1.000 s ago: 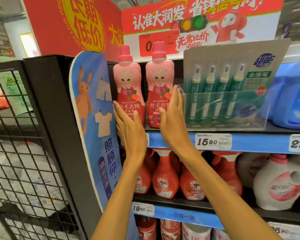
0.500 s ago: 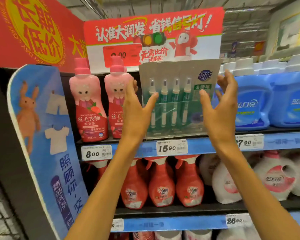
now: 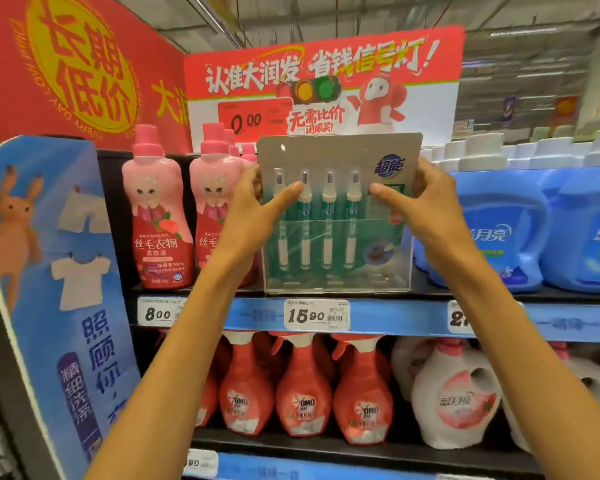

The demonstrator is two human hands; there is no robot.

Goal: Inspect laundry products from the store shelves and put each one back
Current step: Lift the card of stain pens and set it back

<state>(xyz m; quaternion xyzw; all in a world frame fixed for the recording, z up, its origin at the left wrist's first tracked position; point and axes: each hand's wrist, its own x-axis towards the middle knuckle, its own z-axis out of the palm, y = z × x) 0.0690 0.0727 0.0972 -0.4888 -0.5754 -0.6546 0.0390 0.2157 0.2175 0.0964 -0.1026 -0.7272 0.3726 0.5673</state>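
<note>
Your left hand (image 3: 257,206) and right hand (image 3: 426,202) pinch the pen pack (image 3: 336,188) by its side edges, thumbs in front. Pack stands in a clear box (image 3: 336,271) on the top shelf (image 3: 243,315), apparently unlifted.

head cam, close, faces shelf (image 3: 326,315) front, tilted perhaps slightly upward.

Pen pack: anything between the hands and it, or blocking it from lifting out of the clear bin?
Nothing visible. The left hand and right hand already grip the pen pack by its edges. It stands in the clear bin, whose top is open; only the sign hangs above, further back.
</note>
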